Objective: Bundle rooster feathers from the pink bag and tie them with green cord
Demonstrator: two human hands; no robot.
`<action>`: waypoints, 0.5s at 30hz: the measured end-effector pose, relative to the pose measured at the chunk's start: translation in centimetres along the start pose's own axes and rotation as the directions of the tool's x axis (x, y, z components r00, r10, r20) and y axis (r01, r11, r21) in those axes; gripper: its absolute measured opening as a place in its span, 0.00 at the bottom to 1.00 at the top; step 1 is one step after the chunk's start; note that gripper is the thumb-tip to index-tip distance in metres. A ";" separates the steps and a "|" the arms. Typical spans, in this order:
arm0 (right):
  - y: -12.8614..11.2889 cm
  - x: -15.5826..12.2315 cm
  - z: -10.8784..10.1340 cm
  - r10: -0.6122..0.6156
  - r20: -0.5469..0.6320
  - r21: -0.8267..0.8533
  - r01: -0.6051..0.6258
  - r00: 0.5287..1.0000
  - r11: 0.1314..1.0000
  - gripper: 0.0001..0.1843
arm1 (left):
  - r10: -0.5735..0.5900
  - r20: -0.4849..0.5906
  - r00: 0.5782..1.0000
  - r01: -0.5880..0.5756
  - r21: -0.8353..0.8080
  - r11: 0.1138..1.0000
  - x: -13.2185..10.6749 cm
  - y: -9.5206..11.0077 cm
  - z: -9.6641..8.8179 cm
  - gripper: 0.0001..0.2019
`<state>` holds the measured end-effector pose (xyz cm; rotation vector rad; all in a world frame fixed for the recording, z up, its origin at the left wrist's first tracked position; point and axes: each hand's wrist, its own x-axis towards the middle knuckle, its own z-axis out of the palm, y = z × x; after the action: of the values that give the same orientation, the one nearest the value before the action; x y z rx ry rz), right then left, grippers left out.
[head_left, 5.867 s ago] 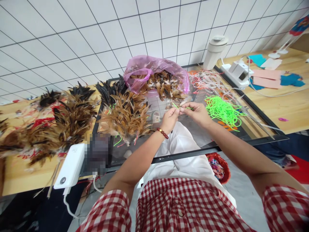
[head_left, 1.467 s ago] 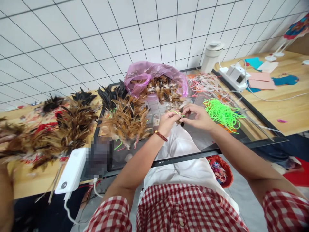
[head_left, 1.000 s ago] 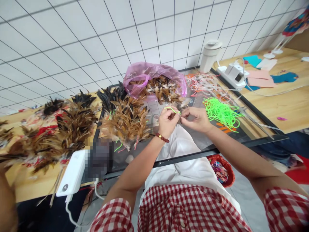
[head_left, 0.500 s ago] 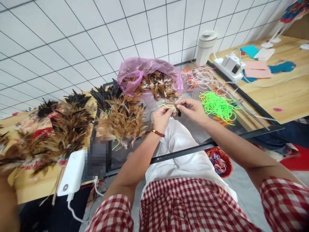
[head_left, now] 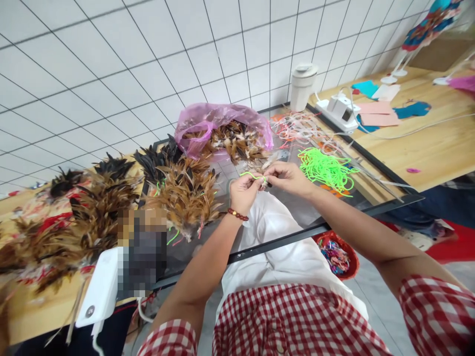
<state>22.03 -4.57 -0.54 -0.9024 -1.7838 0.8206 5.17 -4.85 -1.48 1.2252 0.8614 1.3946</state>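
Note:
My left hand (head_left: pixel 243 192) and my right hand (head_left: pixel 287 177) meet above the glass table top (head_left: pixel 297 212), fingertips pinched together. Between them runs a thin neon green cord (head_left: pixel 251 174) around a small dark feather bundle (head_left: pixel 266 181), mostly hidden by my fingers. A red bead bracelet (head_left: pixel 238 214) circles my left wrist. Just behind my hands lies a pink plastic bag (head_left: pixel 208 121) full of brown feathers. A tangle of green cords (head_left: pixel 324 168) lies to the right of my right hand.
Tied brown and black feather bunches (head_left: pixel 185 190) cover the table to the left. A white power bank (head_left: pixel 98 291) lies at the near left edge. Pale cords (head_left: pixel 300 126), a white cup (head_left: pixel 301 86) and a power strip (head_left: pixel 339 109) stand behind. A red basket (head_left: pixel 336 254) sits below.
My hands have stayed pinched together on the cord and feathers, shifting slightly as the fingers work. The view has swung a little to the right and down.

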 end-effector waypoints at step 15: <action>0.1 -0.3 -0.1 -0.023 -0.020 -0.064 0.022 1.000 0.998 0.13 | -0.038 -0.017 0.999 0.037 -0.045 0.998 0.5 -0.6 -0.5 0.17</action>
<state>22.21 -4.73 -0.75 -0.9269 -1.8076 0.7414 4.84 -4.20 -2.02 1.1582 0.8568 1.3897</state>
